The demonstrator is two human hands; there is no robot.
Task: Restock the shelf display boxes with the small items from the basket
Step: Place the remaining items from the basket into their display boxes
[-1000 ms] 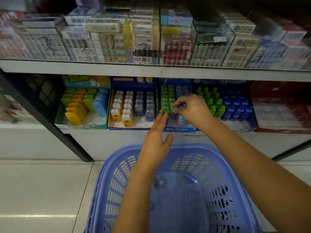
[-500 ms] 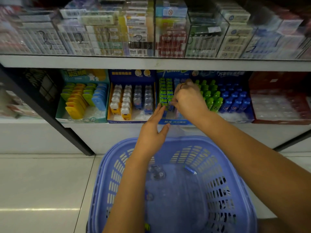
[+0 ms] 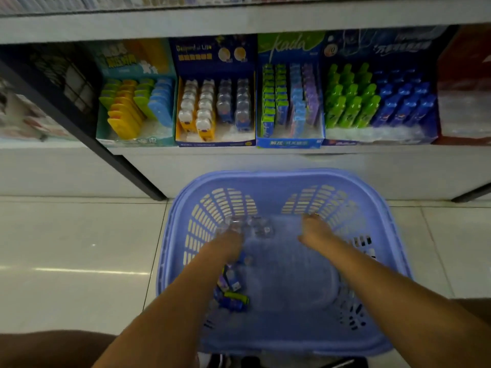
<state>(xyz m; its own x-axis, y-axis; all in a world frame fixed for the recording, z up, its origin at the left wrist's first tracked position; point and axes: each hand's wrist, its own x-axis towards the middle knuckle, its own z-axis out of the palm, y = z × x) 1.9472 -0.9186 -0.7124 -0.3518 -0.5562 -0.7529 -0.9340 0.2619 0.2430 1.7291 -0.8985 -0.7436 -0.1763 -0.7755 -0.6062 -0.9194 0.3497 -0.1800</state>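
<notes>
A lavender plastic basket (image 3: 287, 176) stands on the floor below the shelf, and both my hands are down inside it. My left hand (image 3: 230, 236) is blurred and sits against a few clear-packed items (image 3: 256, 227) at the far left of the basket floor; its fingers cannot be made out. My right hand (image 3: 316, 231) reaches toward the far right wall with its thumb spread and nothing visible in it. Several small blue, purple and green packs (image 3: 231, 292) lie under my left forearm. The blue-and-green display box (image 3: 289, 142) holds rows of green, blue and purple packs.
Along the shelf stand a teal box (image 3: 125, 140) of yellow, green and blue items, a dark blue box (image 3: 215, 143) of bear-shaped packs, a box of green and blue bottles (image 3: 377, 102) and a red box (image 3: 465, 88). A dark shelf post (image 3: 125, 166) slants left of the basket.
My right hand left the blue-and-green display box and dropped into the basket. My left hand went down from the basket's far rim to the clear-packed items. The view tilted downward.
</notes>
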